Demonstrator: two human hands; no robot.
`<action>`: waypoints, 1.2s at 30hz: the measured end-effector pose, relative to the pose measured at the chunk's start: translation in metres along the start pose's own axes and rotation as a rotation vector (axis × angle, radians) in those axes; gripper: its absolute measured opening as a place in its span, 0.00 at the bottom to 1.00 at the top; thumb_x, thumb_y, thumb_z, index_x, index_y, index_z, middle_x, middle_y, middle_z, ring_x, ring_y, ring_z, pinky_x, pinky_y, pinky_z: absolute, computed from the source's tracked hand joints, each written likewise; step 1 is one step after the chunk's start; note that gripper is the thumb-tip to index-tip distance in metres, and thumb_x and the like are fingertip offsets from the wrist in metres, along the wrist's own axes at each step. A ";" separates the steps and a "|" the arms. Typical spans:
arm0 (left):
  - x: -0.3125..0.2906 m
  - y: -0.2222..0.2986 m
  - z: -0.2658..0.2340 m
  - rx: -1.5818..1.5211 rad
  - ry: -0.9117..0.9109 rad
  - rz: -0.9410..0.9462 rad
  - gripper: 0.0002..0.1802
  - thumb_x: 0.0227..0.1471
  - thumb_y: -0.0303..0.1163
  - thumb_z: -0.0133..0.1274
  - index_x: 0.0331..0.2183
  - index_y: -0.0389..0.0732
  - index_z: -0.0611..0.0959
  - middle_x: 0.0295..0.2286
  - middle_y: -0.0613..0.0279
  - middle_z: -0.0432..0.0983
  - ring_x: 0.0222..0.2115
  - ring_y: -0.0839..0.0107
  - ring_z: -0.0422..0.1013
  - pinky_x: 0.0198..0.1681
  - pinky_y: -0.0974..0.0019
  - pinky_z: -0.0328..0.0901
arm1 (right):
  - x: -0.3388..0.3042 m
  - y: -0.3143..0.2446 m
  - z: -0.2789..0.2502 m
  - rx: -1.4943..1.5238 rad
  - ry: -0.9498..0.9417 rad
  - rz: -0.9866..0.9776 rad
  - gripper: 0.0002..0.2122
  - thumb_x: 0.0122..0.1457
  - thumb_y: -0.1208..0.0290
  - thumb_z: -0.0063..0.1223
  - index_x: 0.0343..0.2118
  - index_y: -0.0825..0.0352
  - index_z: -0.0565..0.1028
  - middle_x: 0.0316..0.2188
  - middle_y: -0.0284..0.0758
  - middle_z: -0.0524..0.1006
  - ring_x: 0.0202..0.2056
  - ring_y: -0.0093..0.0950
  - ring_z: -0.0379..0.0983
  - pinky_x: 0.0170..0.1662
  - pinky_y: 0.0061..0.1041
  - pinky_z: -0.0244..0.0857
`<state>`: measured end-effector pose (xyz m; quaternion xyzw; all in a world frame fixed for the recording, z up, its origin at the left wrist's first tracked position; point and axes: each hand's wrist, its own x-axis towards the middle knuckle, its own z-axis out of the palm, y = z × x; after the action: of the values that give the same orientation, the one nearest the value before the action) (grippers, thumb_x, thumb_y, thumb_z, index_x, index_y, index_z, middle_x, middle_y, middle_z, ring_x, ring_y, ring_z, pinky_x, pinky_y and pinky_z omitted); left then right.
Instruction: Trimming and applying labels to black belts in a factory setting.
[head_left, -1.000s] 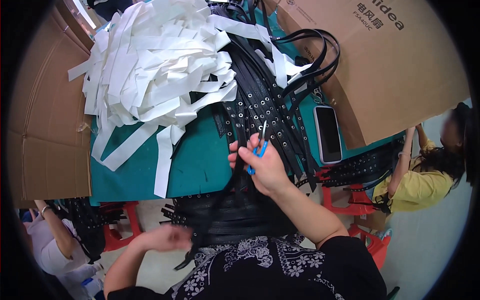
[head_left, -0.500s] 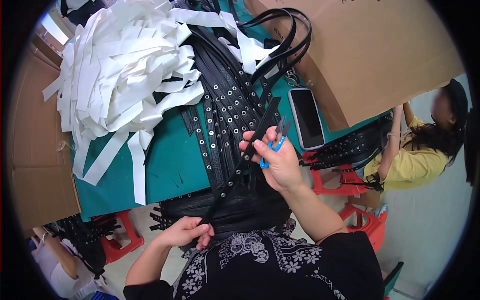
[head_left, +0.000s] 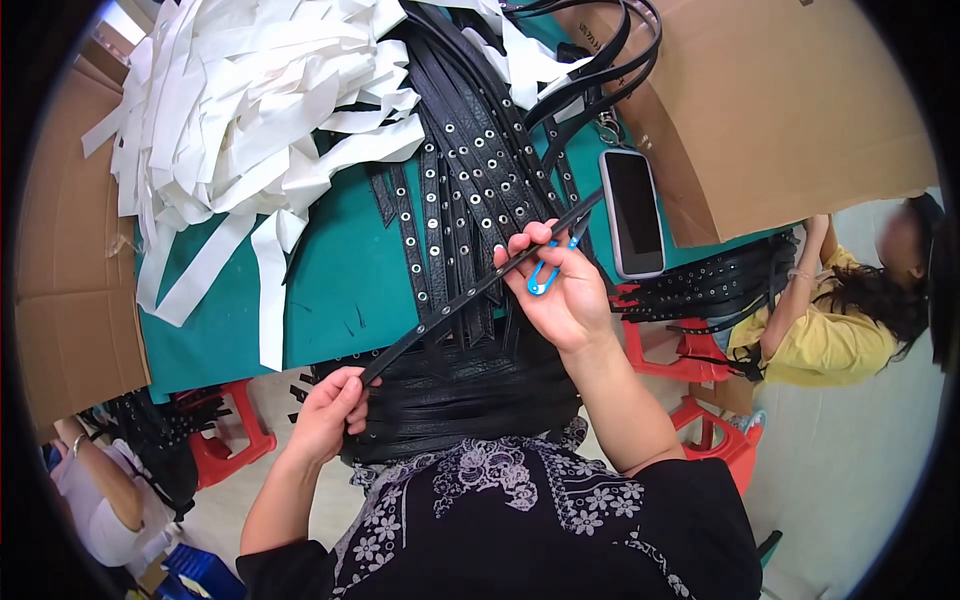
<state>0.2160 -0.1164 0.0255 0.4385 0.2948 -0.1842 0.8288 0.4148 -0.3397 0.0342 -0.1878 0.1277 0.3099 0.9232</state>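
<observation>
A narrow black belt strap (head_left: 445, 313) with metal eyelets is stretched on a slant between my two hands. My left hand (head_left: 328, 408) pinches its lower end, just off the table's front edge. Higher up, my right hand (head_left: 562, 295) grips the strap between thumb and fingers. Small blue-handled thread snips (head_left: 541, 279) also sit in that right hand, against the palm, their blades partly hidden. Beneath the strap, many black eyelet belts (head_left: 490, 190) lie in a bundle on the green table (head_left: 340, 255). More black belts (head_left: 450, 410) are piled across my lap.
White fabric strips (head_left: 250, 110) form a big heap at the left. A phone (head_left: 634, 215) lies beside a large cardboard box (head_left: 790, 110) at the right; another box (head_left: 80, 270) stands far left. People (head_left: 830, 310) sit at both sides near red stools (head_left: 235, 435).
My left hand has moved left and up, drawing the strap straighter. My right hand has turned, and the snips' blades now show less. The view has shifted slightly.
</observation>
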 end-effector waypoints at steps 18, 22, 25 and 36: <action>-0.013 -0.001 0.005 0.410 -0.061 0.268 0.19 0.44 0.23 0.55 0.41 0.37 0.72 0.26 0.70 0.68 0.28 0.83 0.64 0.31 0.78 0.63 | -0.054 -0.022 -0.017 -0.305 -0.090 -0.343 0.11 0.51 0.84 0.41 0.36 0.60 0.63 0.32 0.29 0.64 0.38 0.24 0.63 0.47 0.38 0.60; -0.003 -0.010 0.014 0.671 -0.356 0.150 0.26 0.43 0.22 0.55 0.47 0.40 0.69 0.32 0.66 0.69 0.34 0.78 0.66 0.39 0.74 0.62 | -0.141 -0.068 -0.076 -0.700 0.322 -0.731 0.12 0.52 0.84 0.44 0.34 0.58 0.59 0.38 0.33 0.68 0.38 0.26 0.68 0.38 0.30 0.68; 0.024 -0.016 0.066 0.930 -0.579 0.465 0.22 0.46 0.27 0.53 0.46 0.41 0.71 0.29 0.62 0.70 0.31 0.70 0.68 0.35 0.71 0.63 | -0.221 -0.102 -0.120 -1.571 0.866 -0.449 0.08 0.53 0.77 0.48 0.29 0.63 0.60 0.23 0.31 0.68 0.24 0.23 0.69 0.23 0.23 0.63; 0.076 -0.097 0.143 1.216 -0.712 0.932 0.22 0.38 0.36 0.57 0.38 0.37 0.76 0.39 0.56 0.66 0.42 0.61 0.62 0.46 0.61 0.59 | -0.119 -0.036 -0.037 -1.850 0.287 -0.503 0.06 0.49 0.74 0.54 0.28 0.69 0.71 0.19 0.30 0.71 0.19 0.14 0.61 0.23 0.15 0.57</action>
<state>0.2661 -0.2928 -0.0202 0.8006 -0.3457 -0.0773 0.4833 0.3399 -0.4443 0.0528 -0.8979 -0.0989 0.0556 0.4254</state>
